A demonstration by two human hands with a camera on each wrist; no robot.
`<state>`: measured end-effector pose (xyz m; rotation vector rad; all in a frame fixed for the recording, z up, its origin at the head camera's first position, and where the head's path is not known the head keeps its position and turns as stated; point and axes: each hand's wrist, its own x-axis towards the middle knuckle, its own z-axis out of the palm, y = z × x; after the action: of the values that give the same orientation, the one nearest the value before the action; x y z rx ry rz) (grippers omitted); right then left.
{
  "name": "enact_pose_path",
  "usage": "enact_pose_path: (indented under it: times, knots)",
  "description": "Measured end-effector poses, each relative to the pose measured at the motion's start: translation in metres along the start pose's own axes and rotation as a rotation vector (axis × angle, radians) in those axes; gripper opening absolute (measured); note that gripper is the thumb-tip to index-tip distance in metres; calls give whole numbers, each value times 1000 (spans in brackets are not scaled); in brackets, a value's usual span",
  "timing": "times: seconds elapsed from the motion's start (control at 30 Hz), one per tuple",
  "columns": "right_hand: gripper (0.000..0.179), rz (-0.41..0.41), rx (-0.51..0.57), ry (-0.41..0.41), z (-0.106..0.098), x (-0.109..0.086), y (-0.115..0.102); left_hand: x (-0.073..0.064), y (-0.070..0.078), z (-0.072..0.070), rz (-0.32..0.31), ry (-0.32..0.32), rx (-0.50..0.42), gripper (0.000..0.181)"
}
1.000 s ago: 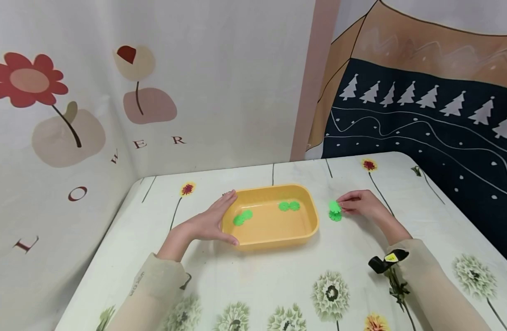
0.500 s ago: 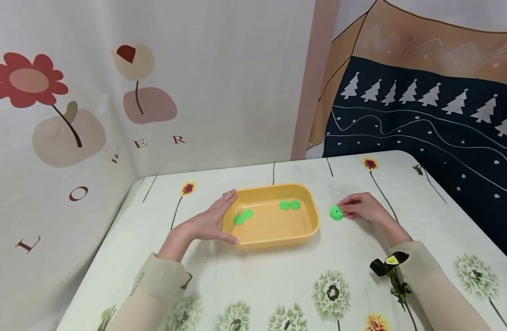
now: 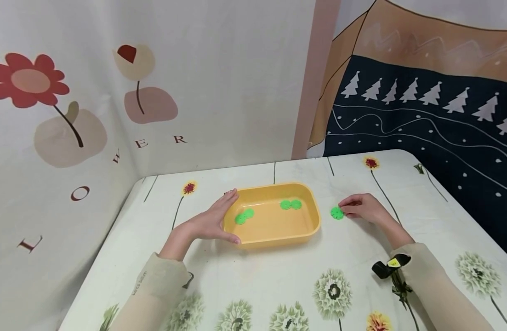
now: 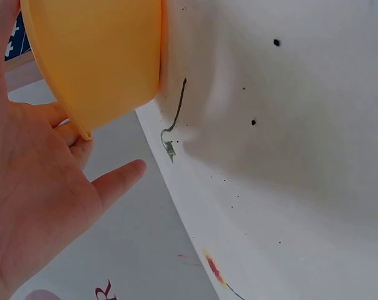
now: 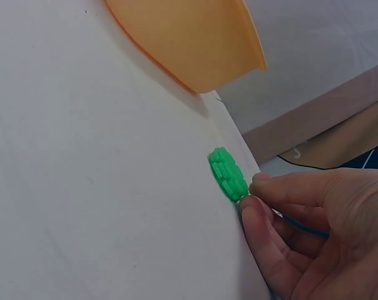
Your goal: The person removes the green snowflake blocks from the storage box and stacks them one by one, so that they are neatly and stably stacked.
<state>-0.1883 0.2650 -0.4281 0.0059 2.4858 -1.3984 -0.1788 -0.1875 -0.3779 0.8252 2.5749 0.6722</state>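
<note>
My left hand (image 3: 209, 222) spans the left end of a yellow plastic tub (image 3: 274, 239), thumb along the front rim and fingers at the back corner. Inside lie a pair of joined green notched discs (image 3: 244, 216) at the left and another joined pair (image 3: 291, 204) at the back right. Right of the tub, my right hand (image 3: 362, 208) pinches the edge of green notched discs (image 3: 337, 212), which overlap face to face. In the right wrist view they look like a stack (image 5: 228, 174), tilted on edge between thumb and fingertips, close to the cloth.
White flower-printed cloth (image 3: 274, 276) covers the table. A pale printed curtain (image 3: 228, 92) hangs behind it, and a dark tree-patterned cloth (image 3: 427, 119) on the right. A black camera (image 3: 383, 269) is strapped at the right cuff.
A second ago the two discs at my right hand showed one above the other; now they overlap as one round shape. The left hand and tub stay in place.
</note>
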Motion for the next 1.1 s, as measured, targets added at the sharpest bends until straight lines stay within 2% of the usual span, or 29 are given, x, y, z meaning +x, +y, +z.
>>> enact_pose_path:
  times: [0.37,0.67,0.93,1.1]
  knots:
    - [33,-80,-136,4,1,-1,2,-1,-2,1,-1,4,-8,129]
    - [30,-96,-165,17,3,-2,1,-1,-3,1,5,0,-11,128]
    - [38,-24,-56,32,-2,-1,-5,0,0,-2,5,-10,-14,131]
    - [42,-20,10,59,-7,1,-18,1,-1,-1,-12,-19,-9,131]
